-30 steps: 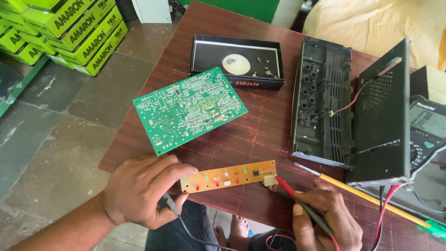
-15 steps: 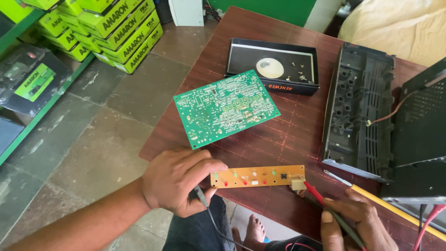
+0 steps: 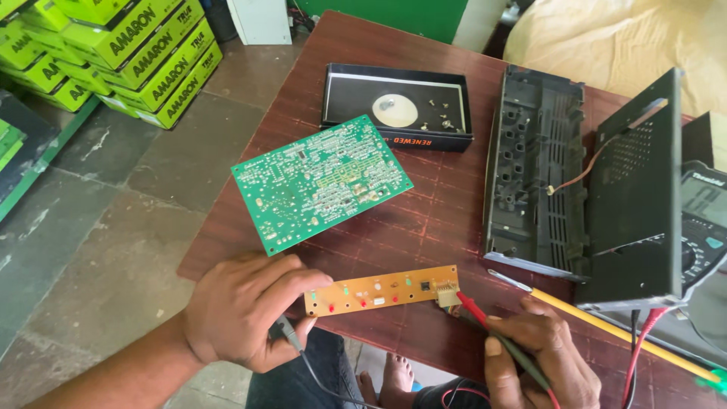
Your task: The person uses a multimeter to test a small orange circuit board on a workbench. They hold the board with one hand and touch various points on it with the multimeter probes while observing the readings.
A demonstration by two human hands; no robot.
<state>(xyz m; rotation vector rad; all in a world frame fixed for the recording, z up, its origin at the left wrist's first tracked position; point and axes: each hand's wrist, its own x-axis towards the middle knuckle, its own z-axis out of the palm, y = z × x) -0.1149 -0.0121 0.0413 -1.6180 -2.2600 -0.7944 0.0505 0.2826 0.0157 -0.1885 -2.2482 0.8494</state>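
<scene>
In the head view, the left hand is curled over the left end of a narrow tan board that lies on the near edge of a dark red table. Its fingers press that end down, and a black probe sits pinched between thumb and fingers, its lead trailing off below the table edge. The right hand is closed around a red probe, held like a pen, with the tip touching the white connector at the board's right end (a second, dark lead runs through the same grip).

Beyond the tan board, a green board lies flat with its solder side up, well apart from both hands. Farther back sits a shallow black tray holding a pale disc and several small screws. To the right, a black casing lies open-side up, and a black perforated panel stands tilted against it, joined by a thin brown wire. A yellow screwdriver lies slanted just beyond the right hand, under the panel's near corner. A meter shows at the right edge, partly hidden by the panel. Green cartons are stacked on the floor at upper left. A bare foot shows below the table edge.
</scene>
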